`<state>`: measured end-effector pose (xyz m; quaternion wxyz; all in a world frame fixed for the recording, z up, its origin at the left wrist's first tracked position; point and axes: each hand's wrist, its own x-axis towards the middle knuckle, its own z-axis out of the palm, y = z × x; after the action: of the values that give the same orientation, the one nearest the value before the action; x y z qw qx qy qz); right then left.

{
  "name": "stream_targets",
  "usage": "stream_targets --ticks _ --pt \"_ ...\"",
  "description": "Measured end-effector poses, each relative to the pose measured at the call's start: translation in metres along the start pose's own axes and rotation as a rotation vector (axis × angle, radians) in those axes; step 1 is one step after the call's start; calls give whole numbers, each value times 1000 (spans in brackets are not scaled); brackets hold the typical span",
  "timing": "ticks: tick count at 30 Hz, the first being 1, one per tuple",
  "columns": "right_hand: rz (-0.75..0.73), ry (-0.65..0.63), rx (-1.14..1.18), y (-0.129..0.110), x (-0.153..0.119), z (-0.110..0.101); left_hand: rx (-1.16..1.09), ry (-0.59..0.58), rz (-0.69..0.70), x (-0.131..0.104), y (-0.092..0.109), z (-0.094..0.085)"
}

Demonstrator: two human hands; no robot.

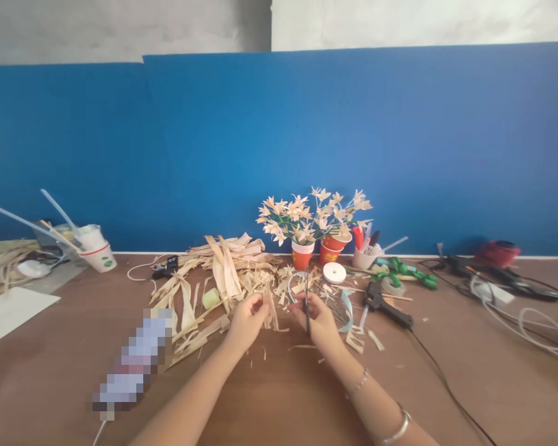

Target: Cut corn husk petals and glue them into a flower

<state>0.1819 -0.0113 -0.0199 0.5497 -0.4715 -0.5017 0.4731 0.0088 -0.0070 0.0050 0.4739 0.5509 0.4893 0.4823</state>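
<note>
My left hand (251, 314) pinches a strip of dried corn husk (270, 310) upright between thumb and fingers. A hand's width to the right, my right hand (318, 319) is closed around dark scissors (307, 294), seen nearly edge-on with the tip pointing up; the handle is partly hidden by the fingers. Both hands hover low over the table, apart from each other. Behind them lies a pile of dried husks (225, 266) with small cut scraps around it. Husk flowers (302, 214) on green and pale stems stand in red paper cups (302, 257).
A black glue gun (388, 305) with a trailing cord lies to the right, near a white tape roll (335, 272) and green stems (407, 274). Far right are cables (525, 319). A blurred-out object (134, 362) and a white cup (100, 257) are left. Blue board (204, 155) stands behind.
</note>
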Motion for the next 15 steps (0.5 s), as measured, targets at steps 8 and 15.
stream_targets --ticks 8,15 --pt "-14 38 -47 5 2 -2 151 296 120 21 -5 -32" --pt "-21 36 -59 10 4 -3 689 580 145 36 -12 -78"
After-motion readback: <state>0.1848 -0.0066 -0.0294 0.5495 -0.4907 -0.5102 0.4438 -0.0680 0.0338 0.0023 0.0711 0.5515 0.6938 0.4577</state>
